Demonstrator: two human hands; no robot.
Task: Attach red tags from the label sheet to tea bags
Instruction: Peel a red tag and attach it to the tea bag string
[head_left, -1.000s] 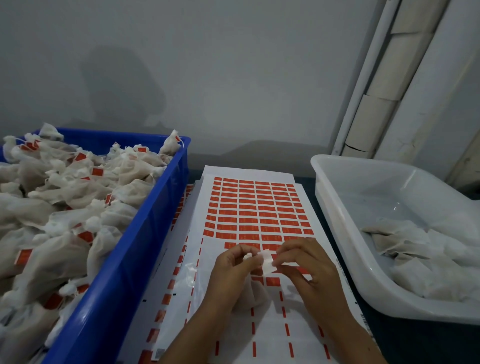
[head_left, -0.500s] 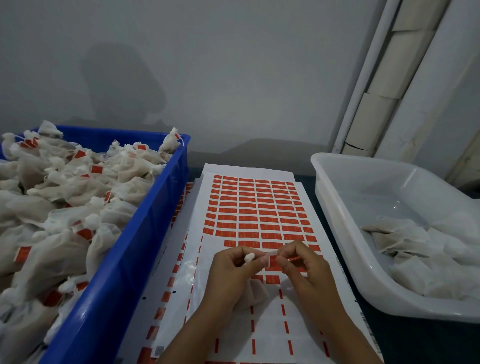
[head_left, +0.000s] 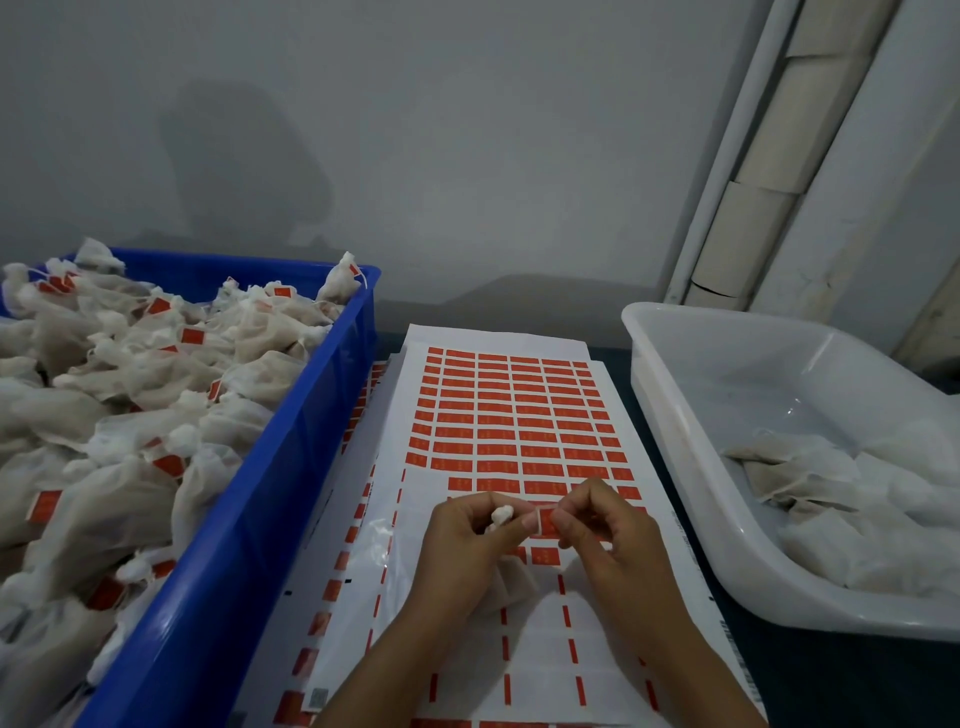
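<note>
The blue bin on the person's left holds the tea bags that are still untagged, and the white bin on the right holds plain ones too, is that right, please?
Not quite: the tea bags in the blue bin already carry red tags, as the head view shows. The white bin on the right does hold plain ones, with no red visible.

Two hands (head_left: 540, 540), two bins (head_left: 249, 519), one label sheet (head_left: 514, 415).
</note>
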